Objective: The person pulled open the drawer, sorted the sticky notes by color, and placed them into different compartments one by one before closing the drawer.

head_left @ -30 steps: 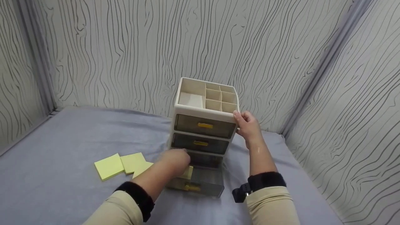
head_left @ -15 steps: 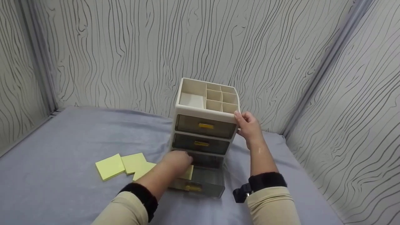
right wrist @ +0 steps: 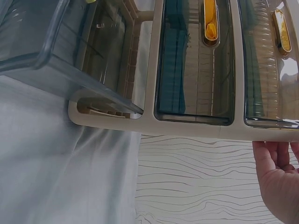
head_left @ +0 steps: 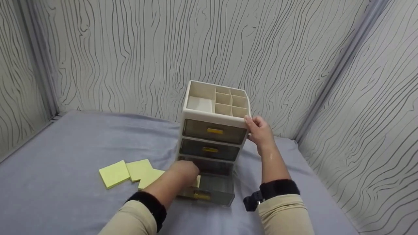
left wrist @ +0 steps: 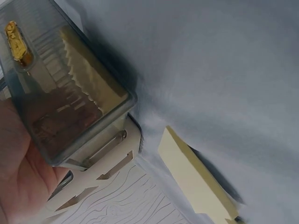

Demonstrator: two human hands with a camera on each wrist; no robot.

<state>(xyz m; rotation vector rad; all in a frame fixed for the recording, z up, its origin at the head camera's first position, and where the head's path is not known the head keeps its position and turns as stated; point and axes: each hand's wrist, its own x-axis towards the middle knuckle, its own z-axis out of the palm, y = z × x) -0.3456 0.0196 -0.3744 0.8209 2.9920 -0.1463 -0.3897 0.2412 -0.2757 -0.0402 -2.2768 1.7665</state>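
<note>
The left hand (head_left: 184,173) reaches down into the pulled-out bottom drawer (head_left: 220,198); its fingers are dim through the tinted plastic, so I cannot tell how far they are bent or whether they have hold of the yellow pad (head_left: 198,181) that shows beside them. That pad lies inside the drawer, towards its left side. To work well here, the hand probably wants to go in low and level, handling the pad by its edges and putting little weight on the drawer's front wall, as a drawer this far out could sag or tug the cabinet forward.

The right hand (head_left: 260,133) grips the top corner of the cabinet (head_left: 215,118), thumb on the front and fingers bent against the side; a steady, light brace seems right.

The cabinet is smooth cream plastic, boxy, with a divided top, two closed smoky drawers and shiny gold handles. To its left, three square, crisp-edged loose pads (head_left: 114,174) lie on soft, rumpled grey-blue cloth (head_left: 81,137). Behind stands a pale wall (head_left: 130,49) with wavy wood-grain lines.
</note>
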